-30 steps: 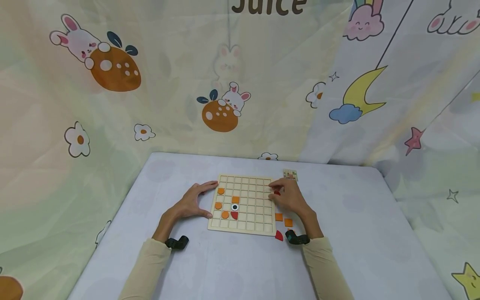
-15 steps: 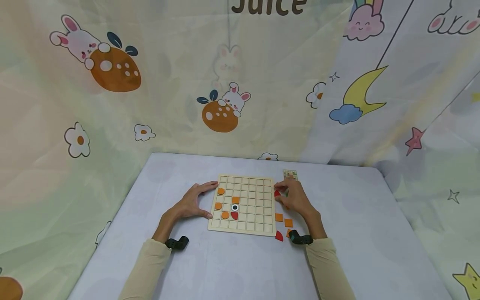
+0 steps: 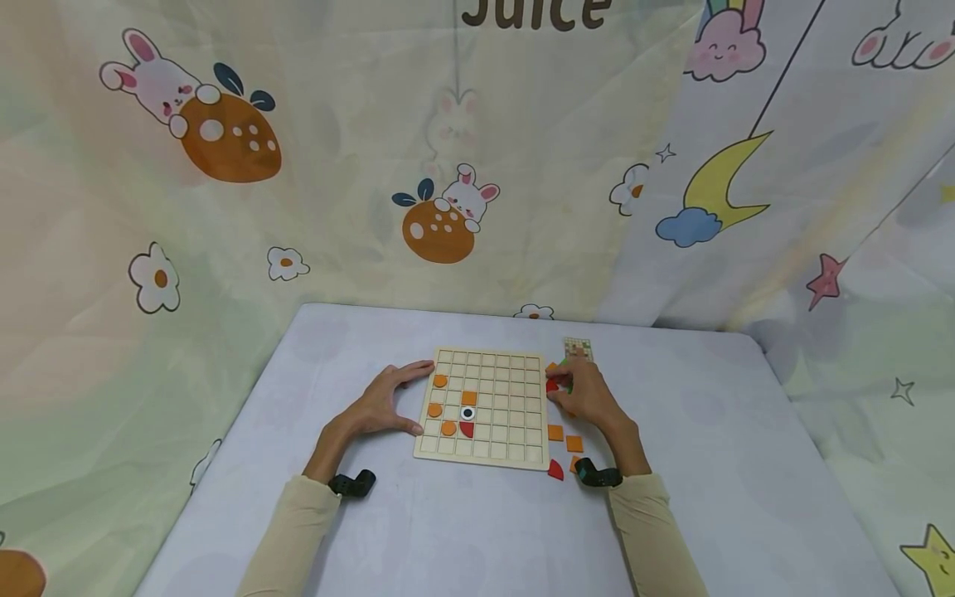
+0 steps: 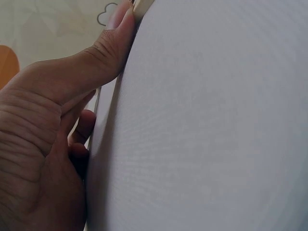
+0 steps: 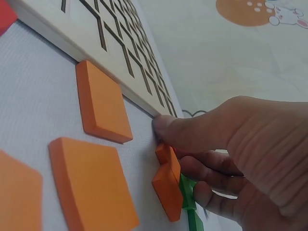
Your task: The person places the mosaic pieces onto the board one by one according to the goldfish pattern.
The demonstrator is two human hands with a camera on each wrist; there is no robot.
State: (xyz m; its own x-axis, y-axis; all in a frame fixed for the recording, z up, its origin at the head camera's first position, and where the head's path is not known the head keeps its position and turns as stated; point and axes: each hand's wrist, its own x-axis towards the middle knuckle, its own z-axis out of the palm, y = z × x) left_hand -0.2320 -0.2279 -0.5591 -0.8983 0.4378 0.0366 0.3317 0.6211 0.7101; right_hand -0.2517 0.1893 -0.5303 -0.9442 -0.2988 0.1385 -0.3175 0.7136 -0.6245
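Currently, the right hand is holding its thumb and index finger apart on either side of a red piece, just beside the board; whether they are touching it, I cannot tell. Under and past these fingers, orange pieces and green pieces are lying close together. The left hand is resting its spread fingers and thumb against the board's left edge. On the board, three orange discs are sitting toward the left, with an orange square, an eye piece and a red quarter-circle forming a column beside them. Nearer the person, loose orange squares are lying on the surface. Beyond the right hand, a small printed card is lying.
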